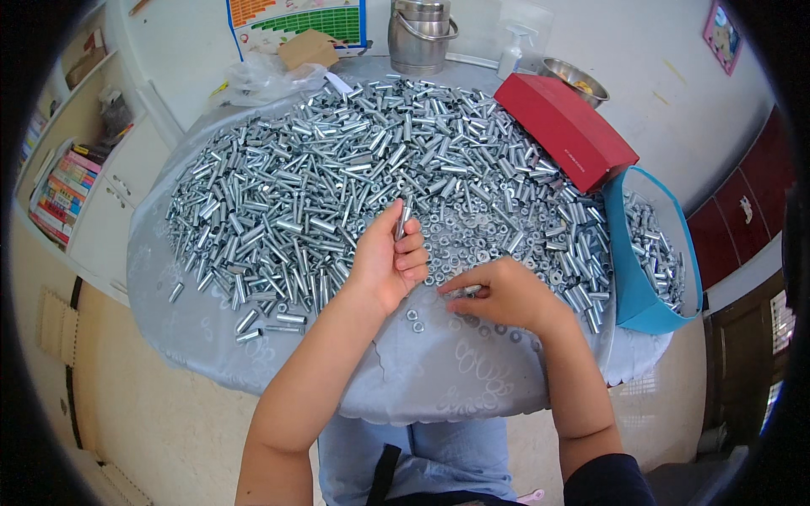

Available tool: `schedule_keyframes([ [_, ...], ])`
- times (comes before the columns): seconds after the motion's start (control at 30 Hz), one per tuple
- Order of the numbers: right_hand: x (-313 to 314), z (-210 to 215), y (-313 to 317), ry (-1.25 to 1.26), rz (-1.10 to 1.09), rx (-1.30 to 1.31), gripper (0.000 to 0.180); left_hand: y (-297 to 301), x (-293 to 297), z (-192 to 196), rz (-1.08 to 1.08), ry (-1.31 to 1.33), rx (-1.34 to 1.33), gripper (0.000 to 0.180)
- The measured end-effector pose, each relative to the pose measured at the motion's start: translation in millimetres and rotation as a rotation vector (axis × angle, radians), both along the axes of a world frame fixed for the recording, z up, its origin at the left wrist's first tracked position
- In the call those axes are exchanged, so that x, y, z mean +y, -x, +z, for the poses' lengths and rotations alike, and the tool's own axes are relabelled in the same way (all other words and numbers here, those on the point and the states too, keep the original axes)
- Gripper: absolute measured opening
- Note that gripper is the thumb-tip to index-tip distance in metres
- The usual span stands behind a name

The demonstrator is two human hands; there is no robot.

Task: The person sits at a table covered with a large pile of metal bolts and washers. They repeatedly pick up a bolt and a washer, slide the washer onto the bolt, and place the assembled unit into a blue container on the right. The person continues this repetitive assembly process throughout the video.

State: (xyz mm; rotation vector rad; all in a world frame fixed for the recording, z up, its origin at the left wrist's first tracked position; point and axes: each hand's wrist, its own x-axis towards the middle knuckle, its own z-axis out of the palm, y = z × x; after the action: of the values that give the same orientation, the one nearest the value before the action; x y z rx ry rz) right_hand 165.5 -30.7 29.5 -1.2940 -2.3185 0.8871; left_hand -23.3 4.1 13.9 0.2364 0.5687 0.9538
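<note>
My left hand (384,263) is closed around a shiny metal sleeve (404,221), held upright between thumb and fingers above the table's middle. To its right, my right hand (513,297) pinches a small silvery metal piece (462,292) with thumb and fingertips, low over the tablecloth. Its exact kind is hard to make out. Loose nuts and washers (481,236) lie just beyond both hands. A couple of hex nuts (418,326) rest on the cloth between my forearms. A broad heap of metal sleeves and bolts (295,177) spreads across the table behind.
At the right edge stands a blue bin (643,278) with metal parts inside. A red box (565,126) lies behind it. Along the back are a metal bowl (591,84), a spray bottle (511,55), a steel pail (419,42) and a plastic bag (270,80). The grey tablecloth (413,388) reaches my lap.
</note>
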Motion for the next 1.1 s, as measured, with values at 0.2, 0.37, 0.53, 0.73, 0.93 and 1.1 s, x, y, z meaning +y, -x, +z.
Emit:
schedule_keyframes([
  [0.2,-2,9,5,-0.038,-0.009,-0.176,0.020,0,-2,0,-0.019,-0.008,-0.018,0.034],
  [0.37,-2,3,4,-0.079,-0.015,-0.173,0.019,-3,-3,0,-0.017,-0.012,0.007,0.034],
  [0.53,-2,0,5,-0.079,-0.013,-0.148,0.019,-6,-7,2,-0.055,-0.021,0.025,0.035],
  [0.73,-3,-3,5,-0.081,-0.029,-0.093,0.019,-10,-10,8,-0.027,-0.116,0.188,0.036],
  [0.93,1,-8,0,-0.235,0.076,-0.081,0.017,-9,-11,10,-0.048,-0.134,0.205,0.036],
  [1.1,0,-2,4,-0.115,0.056,-0.125,0.019,-10,-9,7,-0.057,-0.123,0.208,0.037],
])
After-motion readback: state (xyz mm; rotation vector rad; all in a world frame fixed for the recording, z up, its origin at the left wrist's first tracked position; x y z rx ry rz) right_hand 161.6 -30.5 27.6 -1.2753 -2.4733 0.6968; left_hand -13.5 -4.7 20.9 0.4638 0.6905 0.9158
